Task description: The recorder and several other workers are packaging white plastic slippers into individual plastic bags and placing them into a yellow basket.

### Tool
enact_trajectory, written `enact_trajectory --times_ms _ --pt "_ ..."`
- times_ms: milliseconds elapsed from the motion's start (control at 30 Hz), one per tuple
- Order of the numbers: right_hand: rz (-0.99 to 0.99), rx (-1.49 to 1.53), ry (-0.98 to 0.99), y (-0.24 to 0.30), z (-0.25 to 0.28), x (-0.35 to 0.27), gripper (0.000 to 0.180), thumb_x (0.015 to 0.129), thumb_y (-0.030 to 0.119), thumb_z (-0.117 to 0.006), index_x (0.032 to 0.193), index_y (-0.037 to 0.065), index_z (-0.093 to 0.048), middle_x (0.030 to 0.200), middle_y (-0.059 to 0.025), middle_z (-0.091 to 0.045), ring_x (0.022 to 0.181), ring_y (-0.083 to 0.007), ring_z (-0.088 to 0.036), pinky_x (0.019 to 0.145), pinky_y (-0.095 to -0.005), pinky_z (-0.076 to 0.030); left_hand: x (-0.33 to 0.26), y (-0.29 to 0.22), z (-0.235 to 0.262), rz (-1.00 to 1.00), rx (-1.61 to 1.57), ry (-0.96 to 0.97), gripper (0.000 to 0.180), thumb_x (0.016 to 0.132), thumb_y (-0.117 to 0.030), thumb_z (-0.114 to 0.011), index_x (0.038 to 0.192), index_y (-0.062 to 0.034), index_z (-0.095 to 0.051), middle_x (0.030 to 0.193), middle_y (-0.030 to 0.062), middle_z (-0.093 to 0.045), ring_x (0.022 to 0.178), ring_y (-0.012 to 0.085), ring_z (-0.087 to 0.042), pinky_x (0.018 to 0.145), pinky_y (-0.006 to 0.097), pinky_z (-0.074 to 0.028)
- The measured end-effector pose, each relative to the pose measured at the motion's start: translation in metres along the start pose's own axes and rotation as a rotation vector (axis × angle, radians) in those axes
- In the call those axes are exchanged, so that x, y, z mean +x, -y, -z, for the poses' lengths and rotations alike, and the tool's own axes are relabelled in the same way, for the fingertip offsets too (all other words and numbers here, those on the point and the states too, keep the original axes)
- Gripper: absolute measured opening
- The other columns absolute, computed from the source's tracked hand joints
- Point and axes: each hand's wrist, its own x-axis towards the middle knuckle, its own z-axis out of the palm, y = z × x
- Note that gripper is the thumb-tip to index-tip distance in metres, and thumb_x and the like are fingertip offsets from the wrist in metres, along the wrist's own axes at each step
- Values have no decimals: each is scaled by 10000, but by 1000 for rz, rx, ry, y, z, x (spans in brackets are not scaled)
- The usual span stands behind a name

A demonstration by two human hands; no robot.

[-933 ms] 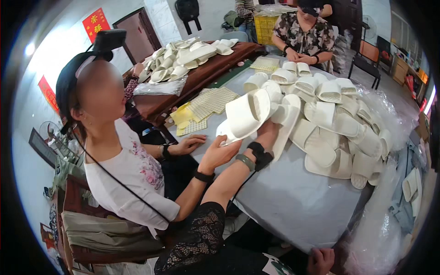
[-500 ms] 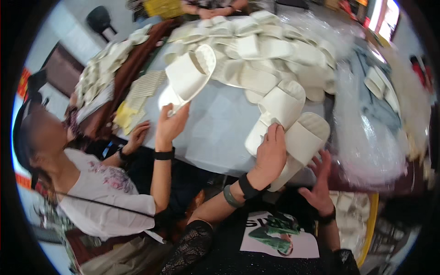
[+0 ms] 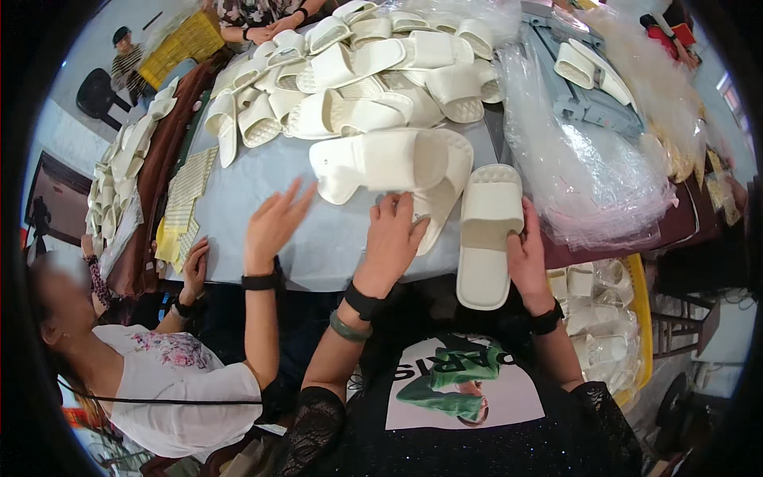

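My right hand (image 3: 528,258) grips a cream slide slipper (image 3: 486,274) by its right side. The slipper stands toe up at the table's front edge, its insole facing me. My left hand (image 3: 391,246) has its fingers curled at the left edge of a second cream slipper (image 3: 449,208), thumb beside the heel; the fingertips are partly hidden. Across that slipper lies a third one (image 3: 389,159), strap to the right, touching or close to my left fingertips. A co-worker's open hand (image 3: 274,226) is just left of it.
A heap of cream slippers (image 3: 358,67) covers the far table (image 3: 230,230). Clear plastic bags (image 3: 588,183) lie at the right, beside a grey case (image 3: 572,103). A yellow crate (image 3: 645,334) of wrapped slippers stands lower right. Patterned sheets (image 3: 187,191) lie left, near the seated co-worker (image 3: 175,374).
The co-worker has put down a slipper before me and opened the hand. My right hand, open before, now holds a slipper. My left hand has shifted left in the picture as the view turned.
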Motion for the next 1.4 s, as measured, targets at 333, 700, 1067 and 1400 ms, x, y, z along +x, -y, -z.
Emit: enact_trajectory --times_ms 333,700,1067,1400 --pt "-87 240 -125 25 23 -16 481 930 18 -412 1397 -43 -314 1296 -108 -490 1165 -142 -457 1010 -269 -340 -7 -2 16 352 -449 289 592 874 -181 -639 1369 24 -387 1202 221 -543 1031 314 -561 891 353 -447" --pt "-59 273 -120 38 24 -21 486 934 13 -396 1411 -35 -312 1315 -103 -493 1160 -140 -477 998 -275 -366 -18 -43 -18 358 -720 176 535 870 -185 -649 1302 14 -403 1103 194 -609 1009 255 -607 862 339 -463" --pt "-342 439 -7 45 29 -19 420 928 56 -522 1331 -3 -420 1176 -84 -575 1027 -126 -557 868 -271 -462 -11 -40 -8 342 -508 349 576 860 -231 -645 1313 20 -391 1134 256 -595 1038 404 -585 851 395 -476" --pt "-246 351 68 56 5 -37 453 938 131 -524 1301 47 -266 1252 -80 -400 1163 -148 -388 1014 -309 -310 -12 -40 -10 358 -782 160 628 866 -153 -643 1380 39 -338 1175 260 -588 1080 313 -599 904 340 -452"
